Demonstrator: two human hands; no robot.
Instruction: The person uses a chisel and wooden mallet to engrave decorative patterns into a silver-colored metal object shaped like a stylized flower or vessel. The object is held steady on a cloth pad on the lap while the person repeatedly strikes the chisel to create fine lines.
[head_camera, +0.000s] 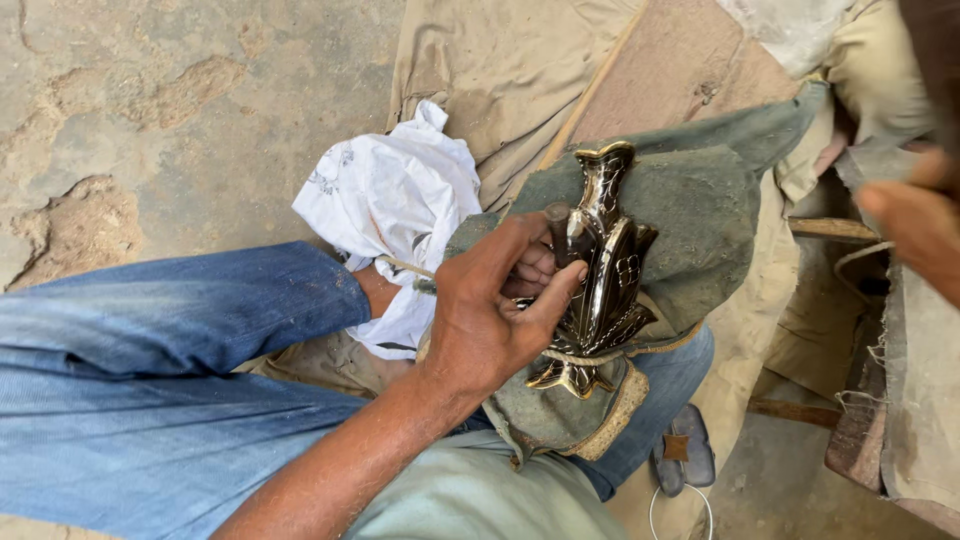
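head view: left hand (495, 310) clamped on dark vase (603, 262) over cracked concrete floor (170, 110)

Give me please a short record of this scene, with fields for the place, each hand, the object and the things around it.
place: rough ground, the person sitting with blue jeans in view
left hand: grips a shiny dark vase with gold trim, thumb and fingers around its body
right hand: blurred at the right edge, apart from the vase; whether it holds anything cannot be told
vase support: lies on a grey-green cloth over the knee
nearby: crumpled white cloth, sandal below
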